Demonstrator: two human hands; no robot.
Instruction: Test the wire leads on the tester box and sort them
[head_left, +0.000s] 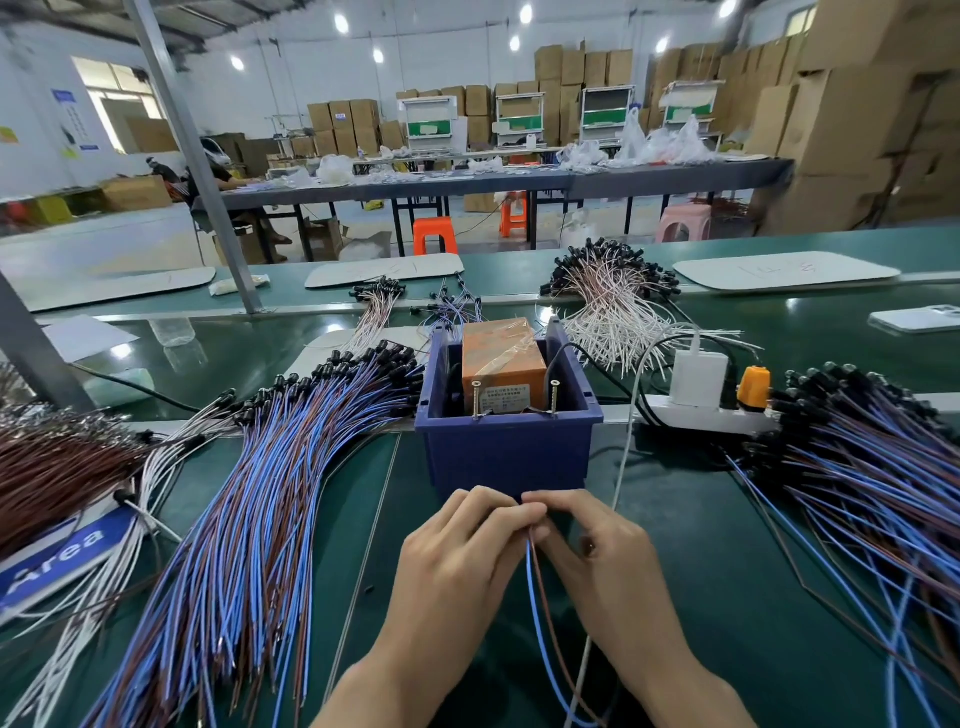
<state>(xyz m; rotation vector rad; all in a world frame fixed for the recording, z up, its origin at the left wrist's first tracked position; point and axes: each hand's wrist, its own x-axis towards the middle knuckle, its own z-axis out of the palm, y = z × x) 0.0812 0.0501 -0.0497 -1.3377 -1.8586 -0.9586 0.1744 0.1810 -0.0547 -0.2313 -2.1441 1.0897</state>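
Head view: left hand (457, 551) and right hand (597, 551) both pinch 1 blue-brown wire lead (535, 613); blue tester box (506, 452) just beyond.

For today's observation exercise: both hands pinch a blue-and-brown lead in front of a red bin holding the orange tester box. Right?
The bin is blue, not red, as the head view shows. Left hand and right hand do pinch the lead before it.

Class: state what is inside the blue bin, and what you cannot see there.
Inside the blue bin sits an orange taped box with two upright screws at its near edge. A black cable drops in on the right. The bin's front wall hides the box's lower part.
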